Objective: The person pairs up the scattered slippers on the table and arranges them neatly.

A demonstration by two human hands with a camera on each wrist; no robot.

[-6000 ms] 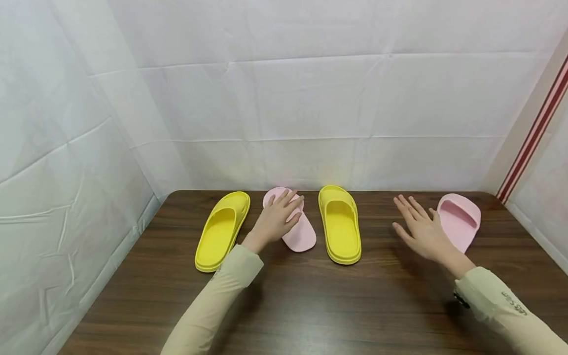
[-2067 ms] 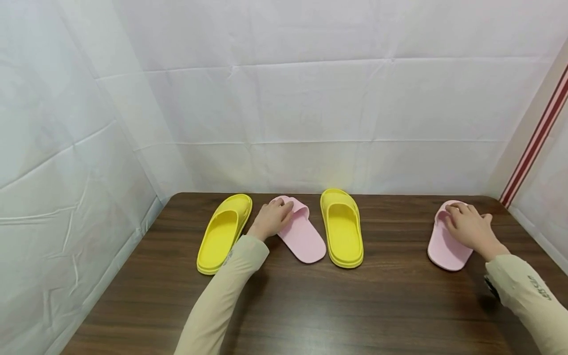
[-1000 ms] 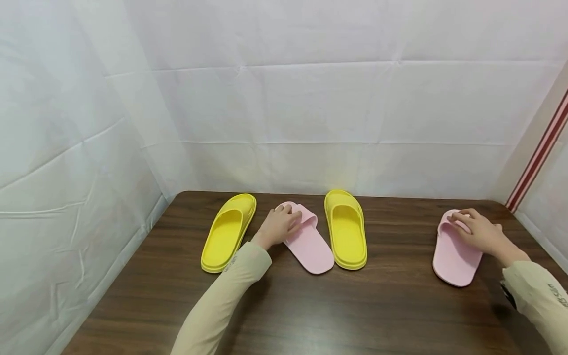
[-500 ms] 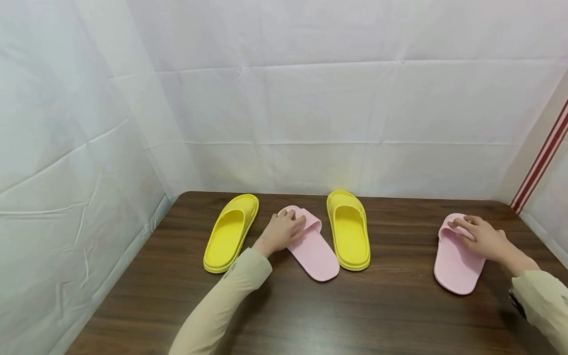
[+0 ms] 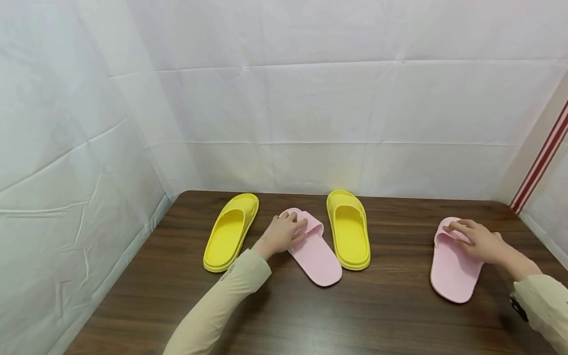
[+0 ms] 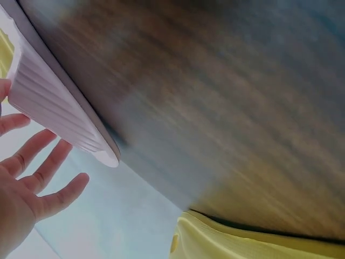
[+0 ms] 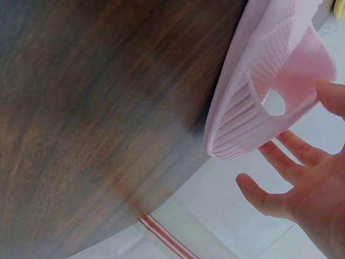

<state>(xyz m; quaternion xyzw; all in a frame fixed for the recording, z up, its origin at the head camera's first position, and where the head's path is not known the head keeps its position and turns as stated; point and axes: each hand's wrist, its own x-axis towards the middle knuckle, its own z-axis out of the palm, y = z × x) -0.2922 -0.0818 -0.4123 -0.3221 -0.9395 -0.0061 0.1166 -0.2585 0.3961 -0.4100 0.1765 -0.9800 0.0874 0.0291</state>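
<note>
My left hand (image 5: 280, 234) grips the strap of a pink slipper (image 5: 318, 264), its toe pointing away and to the left. In the left wrist view the fingertips lie on the strap's ribbed top, the thumb at its rear edge and the little finger (image 6: 75, 186) stretched off to the side. Far to the right, my right hand (image 5: 481, 241) holds the matching pink slipper (image 5: 452, 278) by its strap. Its thumb (image 7: 329, 94) is at the strap's opening while other fingertips touch the strap's outside. Both slippers lie sole down.
One yellow slipper (image 5: 225, 239) lies left of my left hand. Another yellow slipper (image 5: 350, 234) is just right of the left pink one, very close to its heel. All rest on a dark wooden table (image 5: 377, 310), with a white cloth wall (image 5: 328, 108) behind.
Both hands, earlier spread above the table, have come down onto the pink slippers. Each pink slipper has slid toward me, the left one also rightward, nearing the yellow slipper. The yellow slippers stay put.
</note>
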